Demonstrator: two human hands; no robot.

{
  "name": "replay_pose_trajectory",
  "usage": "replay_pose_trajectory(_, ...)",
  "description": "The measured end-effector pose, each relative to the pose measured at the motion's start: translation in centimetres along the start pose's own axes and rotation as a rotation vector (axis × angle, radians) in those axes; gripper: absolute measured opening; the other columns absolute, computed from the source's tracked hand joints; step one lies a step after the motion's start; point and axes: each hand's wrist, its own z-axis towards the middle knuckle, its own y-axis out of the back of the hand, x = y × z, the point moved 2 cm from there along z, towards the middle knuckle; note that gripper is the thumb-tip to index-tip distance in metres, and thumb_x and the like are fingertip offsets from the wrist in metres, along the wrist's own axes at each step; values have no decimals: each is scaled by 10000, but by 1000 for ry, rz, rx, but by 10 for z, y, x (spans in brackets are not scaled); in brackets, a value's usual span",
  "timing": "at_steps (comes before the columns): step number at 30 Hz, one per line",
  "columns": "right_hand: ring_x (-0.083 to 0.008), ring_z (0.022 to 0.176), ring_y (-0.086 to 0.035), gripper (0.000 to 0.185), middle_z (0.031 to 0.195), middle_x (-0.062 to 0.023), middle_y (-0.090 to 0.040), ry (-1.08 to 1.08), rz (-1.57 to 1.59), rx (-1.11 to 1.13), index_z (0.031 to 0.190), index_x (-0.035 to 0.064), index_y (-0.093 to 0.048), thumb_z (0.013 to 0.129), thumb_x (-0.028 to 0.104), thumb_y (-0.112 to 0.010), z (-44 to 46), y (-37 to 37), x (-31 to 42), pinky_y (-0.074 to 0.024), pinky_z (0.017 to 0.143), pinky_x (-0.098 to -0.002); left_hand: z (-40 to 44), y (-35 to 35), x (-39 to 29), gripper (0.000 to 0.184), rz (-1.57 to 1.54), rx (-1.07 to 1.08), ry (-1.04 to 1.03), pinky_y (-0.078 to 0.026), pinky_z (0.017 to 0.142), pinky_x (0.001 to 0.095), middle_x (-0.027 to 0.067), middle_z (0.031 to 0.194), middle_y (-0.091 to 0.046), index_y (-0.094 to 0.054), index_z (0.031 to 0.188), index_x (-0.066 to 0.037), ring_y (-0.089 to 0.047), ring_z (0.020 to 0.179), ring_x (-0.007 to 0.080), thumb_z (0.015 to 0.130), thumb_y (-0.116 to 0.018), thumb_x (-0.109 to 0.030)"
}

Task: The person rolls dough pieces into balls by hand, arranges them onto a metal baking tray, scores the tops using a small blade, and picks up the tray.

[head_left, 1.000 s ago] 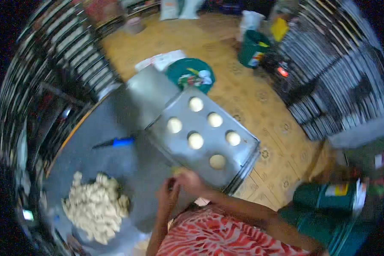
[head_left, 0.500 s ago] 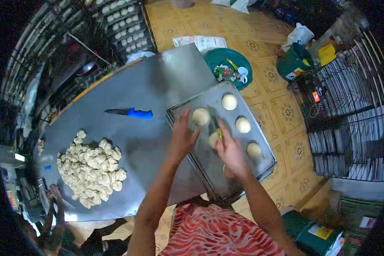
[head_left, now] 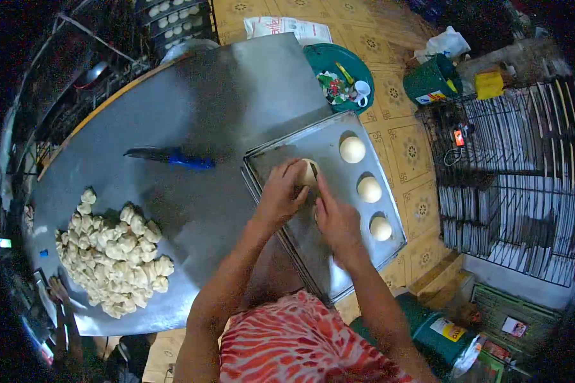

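Dough balls lie on a metal baking tray [head_left: 281, 150] at the table's right side. My left hand [head_left: 282, 195] is closed around one dough ball [head_left: 308, 173] near the tray's left part, covering much of it. Gripped in my right hand [head_left: 337, 223] is a small knife [head_left: 314, 169]; only its thin dark blade shows, against the top of that ball. Along the tray's right side sit a far dough ball [head_left: 352, 150], a middle dough ball [head_left: 369, 189] and a near dough ball [head_left: 381, 228].
A heap of dough pieces [head_left: 115, 255] and a blue-handled knife [head_left: 172, 157] lie on the metal table [head_left: 204, 96]. Another person's hand [head_left: 59, 290] is at the table's left edge. Beyond the tray stands a green basin [head_left: 358, 60]; a wire rack [head_left: 511, 191] is at right.
My left hand has closed around a dough ball, and my right hand has brought the small knife to it. The view has shifted slightly. Other balls in the left row are now hidden.
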Motion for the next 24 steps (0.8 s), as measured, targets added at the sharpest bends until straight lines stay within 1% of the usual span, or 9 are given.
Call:
replay_pose_trajectory(3,-460,803,-673,559,901,-272,-688,-43,4,80,1559,218,-451,1014,210,-577,25,4,12,-526,704,-537,0,-1,2,605,2,-17,-23,-456,1078,467,192,1366,-568,-536,1361,-37,-536,1249,425,813,-787,-91)
replay_pose_trajectory(7,-462,796,-676,555,921,-274,-691,-3,30,86,1556,217,-451,1015,209,-574,-4,19,5,-532,701,-537,3,3,6,587,49,20,-110,-476,1040,468,210,1302,-574,-547,1318,-34,-554,1185,423,791,-799,-95)
replay_pose_trajectory(8,-463,796,-678,559,926,-278,-692,1,-57,180,1556,206,-448,1013,199,-578,-24,27,-1,-536,698,-530,4,3,5,587,47,18,-110,-476,1040,468,210,1302,-574,-547,1318,-34,-554,1185,423,791,-799,-95)
replay_pose_trajectory(10,-463,796,-680,562,932,-281,-693,12,-140,280,1555,195,-446,1010,189,-583,-42,29,-8,-540,695,-523,2,4,6,585,25,76,120,-504,1000,462,221,1243,-572,-555,1288,-41,-578,1139,418,777,-831,-111)
replay_pose_trajectory(13,-458,782,-674,580,930,-282,-687,28,-39,128,1565,176,-436,1006,161,-590,-45,33,-5,-531,674,-508,4,0,5,628,-14,117,317,-518,980,462,220,1235,-561,-550,1320,-43,-591,1137,423,775,-850,-123)
replay_pose_trajectory(16,-444,764,-667,596,906,-271,-676,30,60,80,1578,164,-421,1007,136,-589,-25,29,3,-515,664,-495,4,11,-12,711,-60,26,169,-526,1029,423,192,1326,-546,-522,1381,-50,-575,1240,397,767,-873,-127)
replay_pose_trajectory(19,-437,737,-655,591,859,-268,-655,33,71,44,1584,169,-416,1016,135,-576,-11,22,3,-499,653,-500,5,11,-1,720,1,112,-20,-509,1070,413,189,1360,-528,-505,1420,-57,-575,1251,407,788,-847,-98)
replay_pose_trajectory(23,-437,772,-661,576,852,-278,-647,-48,94,60,1573,158,-431,1015,140,-576,-2,21,12,-508,688,-501,13,17,7,686,-14,157,-49,-510,1069,422,188,1342,-535,-505,1418,-54,-588,1225,401,807,-816,-76)
replay_pose_trajectory(24,-439,794,-665,569,871,-283,-654,-68,108,67,1568,154,-438,1016,143,-573,-1,20,12,-512,703,-503,17,19,6,675,-72,219,32,-515,1055,428,188,1328,-539,-505,1416,-53,-588,1220,400,814,-809,-81)
